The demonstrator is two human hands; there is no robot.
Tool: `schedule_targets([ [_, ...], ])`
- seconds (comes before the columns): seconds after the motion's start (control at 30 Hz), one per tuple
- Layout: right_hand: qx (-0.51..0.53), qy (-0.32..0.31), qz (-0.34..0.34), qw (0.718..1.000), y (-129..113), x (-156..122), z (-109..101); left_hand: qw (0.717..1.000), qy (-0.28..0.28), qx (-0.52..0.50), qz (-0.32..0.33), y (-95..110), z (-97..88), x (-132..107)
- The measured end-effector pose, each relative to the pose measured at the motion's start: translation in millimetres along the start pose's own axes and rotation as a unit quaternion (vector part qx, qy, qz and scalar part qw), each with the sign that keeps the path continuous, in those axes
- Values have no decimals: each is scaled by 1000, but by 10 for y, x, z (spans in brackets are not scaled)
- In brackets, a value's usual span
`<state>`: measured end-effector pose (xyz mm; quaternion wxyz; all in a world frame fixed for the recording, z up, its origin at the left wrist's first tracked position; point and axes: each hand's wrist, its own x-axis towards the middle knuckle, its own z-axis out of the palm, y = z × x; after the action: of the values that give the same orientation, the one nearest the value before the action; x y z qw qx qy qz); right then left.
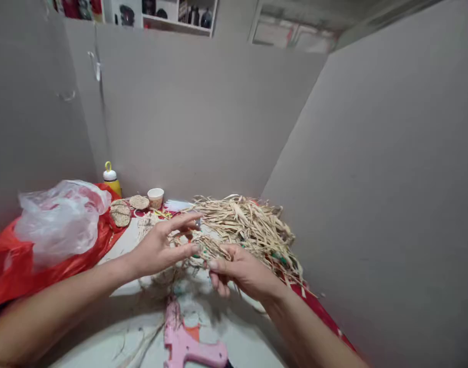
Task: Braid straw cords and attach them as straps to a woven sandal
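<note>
A small coil of twisted straw cord (209, 247) is raised over the table in front of me. My right hand (239, 269) pinches its right edge between thumb and fingers. On its left side, my left hand (164, 246) has thumb and fingers stretched apart, with the thumb tip close to or touching the cord; I cannot tell which. Below the hands lies a pink glue gun (183, 340) with an orange trigger. Loose strands trail from the work toward the tabletop.
A heap of dry straw strips (249, 222) fills the back right. At the left are a red bag (11, 255) with clear plastic (61, 220), a yellow bottle (111, 180), woven discs (120, 213) and a paper cup (156, 197). Grey partitions (203, 117) enclose the table (234, 332).
</note>
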<state>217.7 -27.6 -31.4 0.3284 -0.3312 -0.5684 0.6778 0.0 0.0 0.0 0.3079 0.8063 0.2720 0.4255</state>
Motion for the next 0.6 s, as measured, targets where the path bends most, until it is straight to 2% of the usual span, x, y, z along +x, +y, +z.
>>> schedule_targets([
  [0.2, -19, -13, 17, 1000, -19, -33, 68, 996, -31, -14, -77, 118, 16, -43],
  [0.3, -25, 20, 12, 999, -14, -40, 71, 996, -1, -29, -90, 108, 51, -43],
  [0.37, -52, 71, -15, 996, -7, -37, 84, 994, 30, -42, -94, 80, 77, -37],
  [0.43, -87, 124, -71, 986, 0, -30, 113, 992, 52, -63, -99, 47, 94, -28],
  [0.53, -122, 178, -149, 965, 12, -23, 168, 989, 48, -90, -111, 14, 99, -20],
  [0.6, -119, 191, -157, 962, 22, -22, 191, 989, 36, -85, -113, 9, 99, -20],
])
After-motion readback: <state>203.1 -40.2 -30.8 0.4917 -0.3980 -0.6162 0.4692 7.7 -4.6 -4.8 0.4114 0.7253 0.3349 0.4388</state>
